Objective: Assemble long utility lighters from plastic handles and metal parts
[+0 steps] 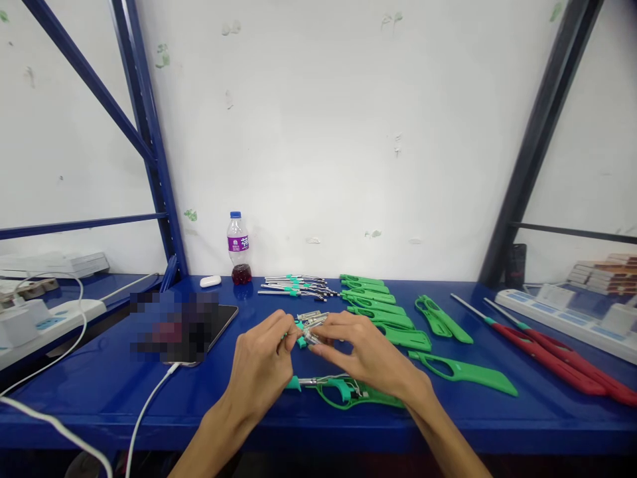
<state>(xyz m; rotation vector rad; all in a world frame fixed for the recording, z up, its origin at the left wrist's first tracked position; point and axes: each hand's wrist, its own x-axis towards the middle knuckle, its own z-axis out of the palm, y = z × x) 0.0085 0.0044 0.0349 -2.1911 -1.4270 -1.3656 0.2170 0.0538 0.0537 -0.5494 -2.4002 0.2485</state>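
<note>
My left hand (263,358) is closed in a pinch at the middle of the blue table, and its fingertips hide what they hold. Close beside it, my right hand (361,345) grips a small clear-and-silver part (312,337) between thumb and fingers. A few similar silver pieces (309,316) and teal bits lie just behind the fingertips. Under my right hand rests an open green lighter shell (381,397), with a metal tube and a teal trigger (343,388) laid in it. My right forearm partly covers this shell.
Several metal rods with teal fittings (293,285) lie at the back, near several green shell halves (373,295). Red long lighters (552,358) and a power strip (572,318) are right. A drink bottle (239,249), a phone (223,325) and a white cable (144,411) are left.
</note>
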